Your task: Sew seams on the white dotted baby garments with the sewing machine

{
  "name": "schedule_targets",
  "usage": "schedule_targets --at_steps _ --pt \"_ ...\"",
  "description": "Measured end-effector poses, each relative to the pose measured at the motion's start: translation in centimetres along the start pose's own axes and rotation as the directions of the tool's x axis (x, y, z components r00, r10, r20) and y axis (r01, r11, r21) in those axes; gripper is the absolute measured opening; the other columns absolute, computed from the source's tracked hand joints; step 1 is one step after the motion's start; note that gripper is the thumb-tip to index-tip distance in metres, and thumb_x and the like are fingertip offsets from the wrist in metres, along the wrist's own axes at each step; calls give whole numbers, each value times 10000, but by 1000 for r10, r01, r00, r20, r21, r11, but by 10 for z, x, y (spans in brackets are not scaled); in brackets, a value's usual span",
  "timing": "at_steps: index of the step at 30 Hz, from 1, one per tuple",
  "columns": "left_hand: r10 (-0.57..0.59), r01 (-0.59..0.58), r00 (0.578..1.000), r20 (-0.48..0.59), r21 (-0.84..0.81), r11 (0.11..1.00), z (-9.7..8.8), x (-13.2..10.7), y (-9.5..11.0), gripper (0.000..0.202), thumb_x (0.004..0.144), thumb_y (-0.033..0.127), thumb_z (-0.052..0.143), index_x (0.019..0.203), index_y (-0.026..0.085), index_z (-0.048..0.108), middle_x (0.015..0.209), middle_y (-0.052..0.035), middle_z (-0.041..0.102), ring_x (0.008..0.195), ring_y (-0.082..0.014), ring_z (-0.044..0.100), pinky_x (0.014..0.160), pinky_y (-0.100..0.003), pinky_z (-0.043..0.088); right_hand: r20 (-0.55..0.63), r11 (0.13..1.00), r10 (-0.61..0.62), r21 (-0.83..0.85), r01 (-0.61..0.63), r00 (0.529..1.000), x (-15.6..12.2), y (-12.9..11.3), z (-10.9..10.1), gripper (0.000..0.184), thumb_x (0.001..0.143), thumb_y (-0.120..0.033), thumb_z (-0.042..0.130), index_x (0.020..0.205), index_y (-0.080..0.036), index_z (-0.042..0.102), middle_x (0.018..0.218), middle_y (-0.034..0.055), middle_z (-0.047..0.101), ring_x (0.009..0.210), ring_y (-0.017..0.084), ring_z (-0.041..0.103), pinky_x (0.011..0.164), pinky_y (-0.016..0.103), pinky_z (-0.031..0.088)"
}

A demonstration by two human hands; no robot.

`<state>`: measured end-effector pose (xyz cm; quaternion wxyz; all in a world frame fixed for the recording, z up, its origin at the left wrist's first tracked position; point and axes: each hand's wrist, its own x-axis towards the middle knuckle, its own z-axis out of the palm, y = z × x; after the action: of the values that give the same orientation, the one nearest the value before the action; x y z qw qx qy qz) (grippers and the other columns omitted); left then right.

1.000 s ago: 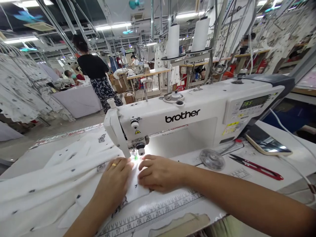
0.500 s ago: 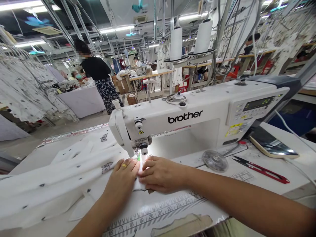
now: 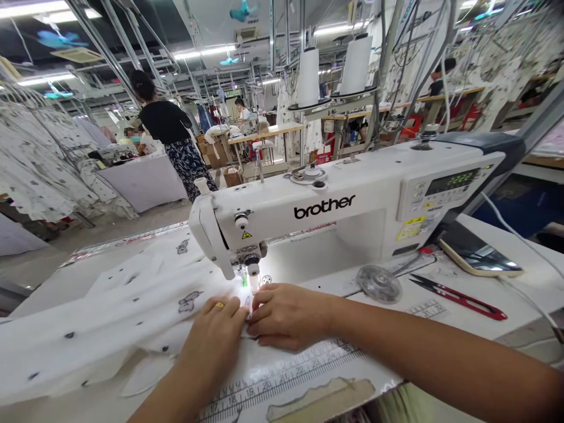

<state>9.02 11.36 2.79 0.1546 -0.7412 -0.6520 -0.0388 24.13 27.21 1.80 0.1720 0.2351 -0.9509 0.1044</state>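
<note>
White fabric [image 3: 145, 311] with small dark marks and animal prints spreads over the machine bed and off to the left. Its edge lies under the lit needle area of a white Brother sewing machine [image 3: 326, 205]. My left hand [image 3: 218, 326], wearing a gold ring, is closed with bent fingers on the fabric just in front of the presser foot. Close beside it, my right hand [image 3: 293, 317] has its fingers pressed together on the fabric's edge. The fingertips of both hands nearly meet, and the bit of cloth between them is partly hidden.
Red-handled thread snips [image 3: 460, 296], a clear round dish [image 3: 379, 284] and a phone [image 3: 480, 249] lie to the right. A printed ruler [image 3: 282, 382] runs along the table's front. Thread cones [image 3: 308, 76] stand behind the machine. A person in black [image 3: 165, 123] stands further back.
My left hand has drawn back slightly from the needle, its fingers more bent. The right hand stays nearly in place, fingers on the cloth. The view has shifted a little.
</note>
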Motion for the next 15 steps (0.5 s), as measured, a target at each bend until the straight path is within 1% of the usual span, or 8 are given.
schedule_targets --at_steps 2,5,7,10,12,13,15 --pt "-22 22 999 46 2 1000 1 6 -3 236 830 16 481 871 194 631 829 -47 639 804 -246 630 777 -392 497 6 999 40 -16 -40 999 0 1 1 185 978 -274 524 1043 -172 664 991 34 713 949 183 557 894 326 405" --pt "-54 56 994 95 -14 998 1 12 -9 258 828 4 472 879 192 641 863 -54 638 841 -255 622 791 -404 500 20 995 98 -40 -97 995 1 3 1 214 989 -324 523 1019 -163 661 974 33 711 887 185 548 875 332 407" --pt "-73 78 991 110 -48 996 2 13 -11 291 807 -16 463 894 193 646 874 -51 634 859 -255 612 804 -411 499 17 996 80 -48 -79 997 1 4 1 209 986 -323 531 1015 -160 660 979 28 707 897 184 541 876 331 404" --pt "-104 115 991 84 -135 984 3 9 -15 376 771 -40 448 997 192 638 920 -52 638 898 -251 597 838 -422 491 1 999 11 -37 -11 1000 1 5 -1 182 989 -275 516 1006 -168 662 983 10 702 934 177 535 880 317 396" --pt "-136 144 989 52 -215 966 3 5 -18 409 761 -37 452 1058 194 613 967 -54 648 931 -246 594 857 -417 487 -3 1000 -9 -8 9 1000 0 5 -1 190 994 -270 500 1018 -175 664 987 4 705 937 174 539 875 311 397" --pt "-157 162 987 40 -255 953 3 3 -20 391 771 -24 461 1062 196 600 980 -52 653 933 -242 595 846 -406 490 -1 1000 -5 11 5 1000 0 5 -2 191 994 -270 501 1034 -179 664 1000 3 708 937 173 543 871 310 399" --pt "-194 189 981 19 -331 924 2 0 -22 279 825 30 483 1017 203 589 958 -42 661 901 -231 601 794 -377 496 -1 999 16 51 -16 1000 0 5 -2 184 983 -266 521 1067 -184 663 1043 6 709 948 172 553 875 304 405"
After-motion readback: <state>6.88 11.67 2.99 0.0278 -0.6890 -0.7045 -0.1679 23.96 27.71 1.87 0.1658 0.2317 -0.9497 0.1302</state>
